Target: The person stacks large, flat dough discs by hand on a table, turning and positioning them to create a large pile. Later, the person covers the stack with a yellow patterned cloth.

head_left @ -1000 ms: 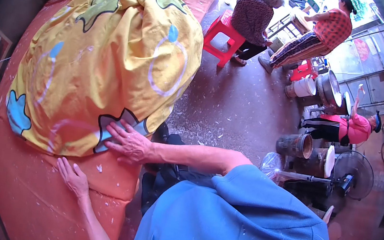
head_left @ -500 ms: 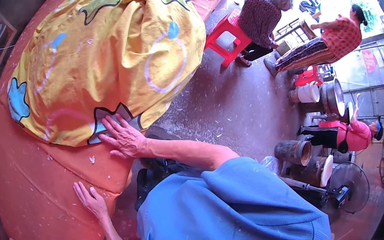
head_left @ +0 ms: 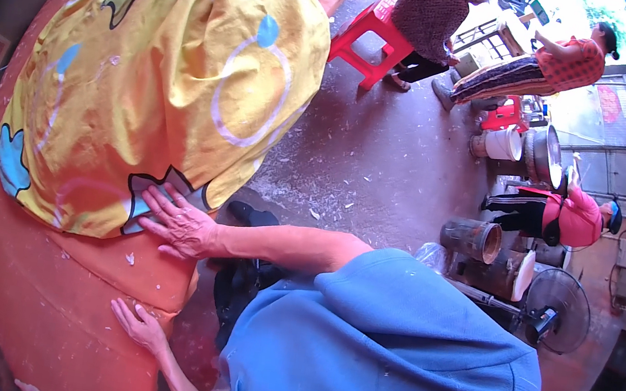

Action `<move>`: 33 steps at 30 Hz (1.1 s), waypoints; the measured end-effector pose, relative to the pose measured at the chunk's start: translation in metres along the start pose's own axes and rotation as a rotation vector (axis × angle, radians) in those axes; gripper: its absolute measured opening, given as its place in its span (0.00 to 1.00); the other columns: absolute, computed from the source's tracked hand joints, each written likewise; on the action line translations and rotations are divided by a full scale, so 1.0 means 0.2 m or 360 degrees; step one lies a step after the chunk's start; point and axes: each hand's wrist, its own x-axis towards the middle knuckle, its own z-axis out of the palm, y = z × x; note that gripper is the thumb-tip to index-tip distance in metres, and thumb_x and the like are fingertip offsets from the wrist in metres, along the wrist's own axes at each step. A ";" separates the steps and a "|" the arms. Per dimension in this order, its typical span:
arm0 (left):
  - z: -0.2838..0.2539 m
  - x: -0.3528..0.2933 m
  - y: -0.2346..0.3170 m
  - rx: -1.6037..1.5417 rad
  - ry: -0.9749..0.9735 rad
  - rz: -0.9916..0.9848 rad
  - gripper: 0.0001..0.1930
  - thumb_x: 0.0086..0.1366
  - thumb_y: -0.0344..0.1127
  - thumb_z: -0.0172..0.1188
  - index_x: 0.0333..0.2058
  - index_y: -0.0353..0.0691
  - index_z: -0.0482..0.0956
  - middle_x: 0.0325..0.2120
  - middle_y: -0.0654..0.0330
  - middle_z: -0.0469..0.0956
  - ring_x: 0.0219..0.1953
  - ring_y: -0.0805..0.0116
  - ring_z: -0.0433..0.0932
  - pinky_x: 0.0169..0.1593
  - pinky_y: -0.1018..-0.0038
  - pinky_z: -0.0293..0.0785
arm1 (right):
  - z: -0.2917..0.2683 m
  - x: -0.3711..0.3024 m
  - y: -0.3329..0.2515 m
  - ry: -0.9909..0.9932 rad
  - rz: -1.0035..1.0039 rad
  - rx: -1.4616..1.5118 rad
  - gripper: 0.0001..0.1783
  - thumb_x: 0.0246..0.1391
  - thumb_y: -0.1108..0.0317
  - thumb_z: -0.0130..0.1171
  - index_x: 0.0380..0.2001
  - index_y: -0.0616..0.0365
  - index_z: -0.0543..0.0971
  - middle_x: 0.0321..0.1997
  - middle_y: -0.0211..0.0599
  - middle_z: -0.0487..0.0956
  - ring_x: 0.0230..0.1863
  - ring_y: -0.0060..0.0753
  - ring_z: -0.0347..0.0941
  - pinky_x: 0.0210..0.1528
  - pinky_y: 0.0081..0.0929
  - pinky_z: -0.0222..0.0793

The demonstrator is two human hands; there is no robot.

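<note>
A large, full bundle wrapped in yellow printed cloth [head_left: 177,83] lies on an orange-covered surface [head_left: 77,307] at the left. Its top is gathered and twisted at the far end. My right hand [head_left: 181,224] rests on the cloth's near lower edge, over a grey shape with a black outline. Its fingers are spread and hold nothing. Closer to me, my left hand [head_left: 141,327] lies flat on the orange cover beside the bundle, with its fingers stretched out. What is inside the bundle is hidden.
To the right, one person sits on a red plastic stool [head_left: 373,41]; a person in checks [head_left: 575,68] and another in pink [head_left: 575,218] stand beyond. Metal drums [head_left: 473,240], a white bucket [head_left: 503,144] and a standing fan [head_left: 559,311] stand on that side.
The view has shifted slightly, so the bundle and both hands sit a little further left in it. My hands keep the same places on the cloth and the orange cover.
</note>
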 end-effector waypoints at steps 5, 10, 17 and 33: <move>0.02 -0.03 -0.02 0.0010 -0.0020 0.0002 0.24 0.70 0.36 0.48 0.60 0.29 0.67 0.63 0.42 0.62 0.65 0.47 0.61 0.67 0.60 0.57 | 0.01 -0.02 0.00 0.0052 -0.0006 -0.0003 0.40 0.54 0.43 0.50 0.64 0.57 0.62 0.72 0.66 0.46 0.75 0.63 0.38 0.72 0.62 0.30; -0.04 -0.07 0.06 -0.0075 -0.0091 0.0116 0.23 0.68 0.34 0.50 0.59 0.28 0.67 0.62 0.42 0.63 0.66 0.47 0.61 0.68 0.59 0.57 | -0.01 -0.08 0.06 0.0038 0.0041 -0.0018 0.39 0.54 0.43 0.50 0.64 0.54 0.63 0.73 0.64 0.46 0.75 0.62 0.37 0.73 0.61 0.28; -0.12 -0.12 -0.05 -0.0265 0.0017 0.0339 0.22 0.68 0.36 0.52 0.56 0.28 0.70 0.59 0.42 0.68 0.62 0.42 0.65 0.65 0.53 0.59 | 0.08 0.00 0.04 0.0022 -0.0019 -0.0184 0.37 0.54 0.41 0.55 0.65 0.42 0.66 0.73 0.54 0.52 0.74 0.62 0.43 0.70 0.63 0.41; -0.40 -1.10 -0.39 -0.0530 0.0426 -0.0783 0.10 0.59 0.28 0.59 0.40 0.34 0.79 0.38 0.50 0.79 0.41 0.50 0.78 0.46 0.61 0.75 | 0.01 0.15 -0.41 -0.0295 -0.0612 -0.0246 0.19 0.49 0.64 0.65 0.46 0.57 0.80 0.51 0.47 0.77 0.55 0.54 0.70 0.55 0.48 0.66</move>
